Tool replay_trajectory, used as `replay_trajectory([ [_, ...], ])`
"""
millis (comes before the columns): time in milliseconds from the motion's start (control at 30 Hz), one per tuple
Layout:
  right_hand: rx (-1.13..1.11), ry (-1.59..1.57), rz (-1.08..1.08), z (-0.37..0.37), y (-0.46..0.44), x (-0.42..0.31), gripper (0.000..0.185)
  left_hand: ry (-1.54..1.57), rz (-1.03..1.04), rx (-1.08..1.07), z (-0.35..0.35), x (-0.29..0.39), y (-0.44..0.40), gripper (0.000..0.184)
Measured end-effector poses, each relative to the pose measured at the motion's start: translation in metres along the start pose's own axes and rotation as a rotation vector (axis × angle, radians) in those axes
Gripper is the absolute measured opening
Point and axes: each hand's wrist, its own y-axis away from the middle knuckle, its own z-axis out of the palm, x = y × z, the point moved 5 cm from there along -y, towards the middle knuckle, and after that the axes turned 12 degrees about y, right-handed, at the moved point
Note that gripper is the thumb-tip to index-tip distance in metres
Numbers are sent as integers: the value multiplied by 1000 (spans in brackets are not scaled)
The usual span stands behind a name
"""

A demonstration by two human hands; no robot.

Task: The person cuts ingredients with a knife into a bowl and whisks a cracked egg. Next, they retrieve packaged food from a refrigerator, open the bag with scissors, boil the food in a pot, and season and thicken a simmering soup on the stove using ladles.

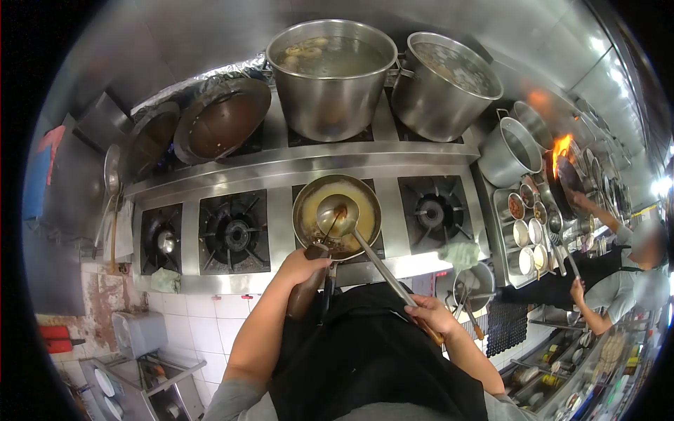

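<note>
My left hand point(307, 266) is wrapped round a dark brown bottle point(303, 298), tipped so that its neck points at the ladle. Dark liquid runs from the bottle into the bowl of a steel ladle point(346, 213). My right hand point(432, 314) grips the ladle's long handle near its wooden end. The ladle bowl is over a round pan point(378, 223) on a front burner; yellowish liquid and some darker bits show in the pan. Its black handle point(328, 291) points toward my body, beside the bottle.
Two large steel pots point(335, 105) stand on the back burners, beside two tilted woks point(223, 126). At the right, a co-worker point(604, 281) holds a flaming wok point(558, 189) near a tray of small bowls point(523, 270). A steel container point(484, 277) holds utensils beside the stove.
</note>
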Motion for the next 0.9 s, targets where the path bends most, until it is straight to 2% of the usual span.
replay_trajectory([
  [67, 15, -39, 71, -1, 3, 0, 24, -12, -15, -12, 1, 1, 2, 73],
  [367, 27, -111, 67, -4, -2, 5, 20, -111, -15, 8, 0, -11, 2, 79],
  [567, -3, -124, 40, -8, -12, -7, 15, -178, -4, 133, -2, -11, 19, 90],
  [600, -19, -113, 42, -9, -19, -4, 15, -179, 55, 167, -3, 3, 33, 89],
  [667, 108, 218, -19, -21, -34, -1, 23, -168, 104, 222, -5, 8, 52, 89],
  [700, 88, 237, -24, -22, -38, -3, 23, -61, 210, 239, -5, 8, 62, 84],
  [733, 236, 481, -102, -28, -41, -10, 30, 46, 320, 261, -6, 8, 73, 79],
  [767, 384, 722, -190, -34, -42, -21, 38, 59, 314, 292, -6, 4, 85, 79],
  [867, 377, 818, -180, -49, -52, -17, 40, 163, 384, 388, 0, -15, 126, 72],
  [900, 277, 740, -83, -43, -43, -35, 31, 249, 408, 465, 3, -29, 139, 71],
])
